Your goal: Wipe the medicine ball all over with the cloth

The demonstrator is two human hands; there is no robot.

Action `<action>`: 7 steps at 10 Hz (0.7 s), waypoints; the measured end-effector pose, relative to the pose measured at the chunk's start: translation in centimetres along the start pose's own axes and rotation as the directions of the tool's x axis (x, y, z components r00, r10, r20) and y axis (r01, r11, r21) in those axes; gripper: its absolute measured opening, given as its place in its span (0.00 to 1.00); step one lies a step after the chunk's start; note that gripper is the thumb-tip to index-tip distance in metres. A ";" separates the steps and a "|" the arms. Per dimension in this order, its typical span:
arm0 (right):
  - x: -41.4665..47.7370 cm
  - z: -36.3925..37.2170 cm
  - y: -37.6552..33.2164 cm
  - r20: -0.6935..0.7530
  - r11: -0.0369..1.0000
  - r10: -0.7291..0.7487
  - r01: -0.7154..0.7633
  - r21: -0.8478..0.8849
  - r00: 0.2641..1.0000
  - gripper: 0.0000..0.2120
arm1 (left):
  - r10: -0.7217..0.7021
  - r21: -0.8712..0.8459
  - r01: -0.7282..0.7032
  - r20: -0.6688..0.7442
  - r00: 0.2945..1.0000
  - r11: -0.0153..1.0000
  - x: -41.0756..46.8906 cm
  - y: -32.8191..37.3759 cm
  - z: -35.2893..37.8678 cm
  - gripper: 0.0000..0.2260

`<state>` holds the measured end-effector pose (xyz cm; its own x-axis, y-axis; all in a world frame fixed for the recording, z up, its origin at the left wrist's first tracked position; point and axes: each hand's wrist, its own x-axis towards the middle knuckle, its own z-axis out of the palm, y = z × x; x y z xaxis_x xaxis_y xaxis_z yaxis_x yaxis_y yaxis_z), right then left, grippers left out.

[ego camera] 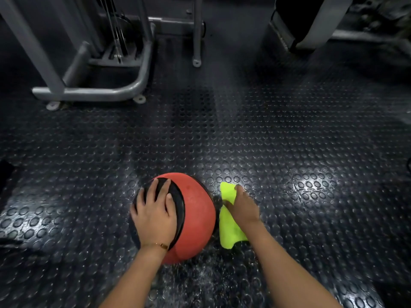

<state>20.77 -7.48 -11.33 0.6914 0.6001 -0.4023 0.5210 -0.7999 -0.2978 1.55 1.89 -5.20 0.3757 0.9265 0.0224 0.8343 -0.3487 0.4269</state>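
A red medicine ball (195, 210) with a black band sits on the studded rubber floor, low in the middle of the head view. My left hand (154, 211) rests flat on the ball's top left, fingers spread over the black band. Just right of the ball lies a bright yellow-green cloth (229, 230). My right hand (243, 207) lies on the cloth, blurred, and its fingers seem to gather the fabric. Part of the cloth is hidden under that hand.
The grey tubular base of a gym machine (93, 91) stands at the back left, with a thin upright post (197, 30) beside it. Another machine's frame (311, 30) is at the back right. Black studded floor (289, 141) spreads around the ball.
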 end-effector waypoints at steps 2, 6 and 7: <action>0.8 4.5 1.3 0.146 0.917 -0.126 0.171 -0.360 0.981 0.31 | -0.012 -0.016 0.012 0.014 1.000 1.000 1.4 0.0 -0.2 0.29; 3.4 -2.5 -2.0 0.044 0.931 -0.188 0.192 -0.311 0.981 0.29 | -0.078 0.118 0.041 0.326 0.942 0.992 2.1 1.6 -2.3 0.21; 2.5 -8.0 -5.1 0.031 0.922 -0.285 0.283 -0.265 0.958 0.27 | -0.029 0.186 -0.043 0.367 0.930 0.982 3.0 2.6 -4.9 0.23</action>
